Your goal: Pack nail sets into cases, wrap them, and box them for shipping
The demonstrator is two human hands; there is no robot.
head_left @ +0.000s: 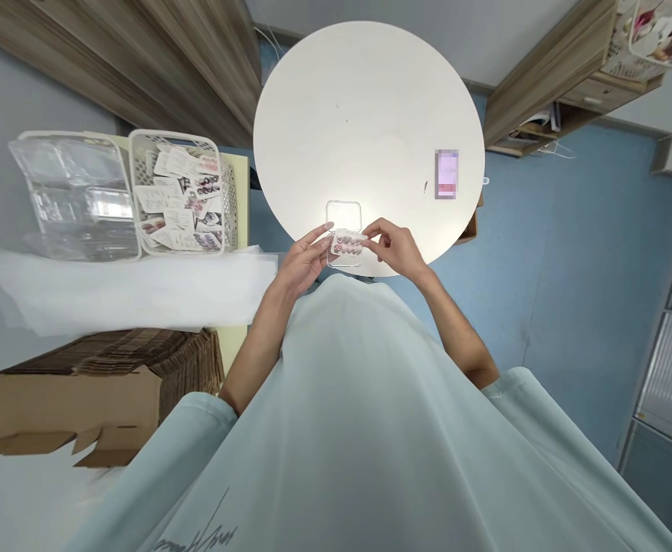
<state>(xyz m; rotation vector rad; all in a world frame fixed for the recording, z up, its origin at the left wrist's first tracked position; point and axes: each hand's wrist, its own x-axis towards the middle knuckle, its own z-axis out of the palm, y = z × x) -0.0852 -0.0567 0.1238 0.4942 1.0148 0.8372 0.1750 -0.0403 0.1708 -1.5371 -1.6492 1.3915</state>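
Observation:
At the near edge of the round table lies a clear plastic box [344,217], its hinged lid swung open away from me. Over its lower half is a small card of press-on nails [348,244], with pinkish nails in two rows, slightly tilted. My left hand [304,261] grips the box's left side, its fingertips close to the card's left end. With thumb and forefinger, my right hand [396,247] pinches the card's right end. Whether the card rests fully inside the box I cannot tell.
The white round table [364,92] carries a phone [447,175] at right. On my left stand a white basket [175,139] of nail cards and a basket of clear plastic packs [77,180]. Nearer are white sheets [129,291] and stacked flattened cardboard boxes [83,399].

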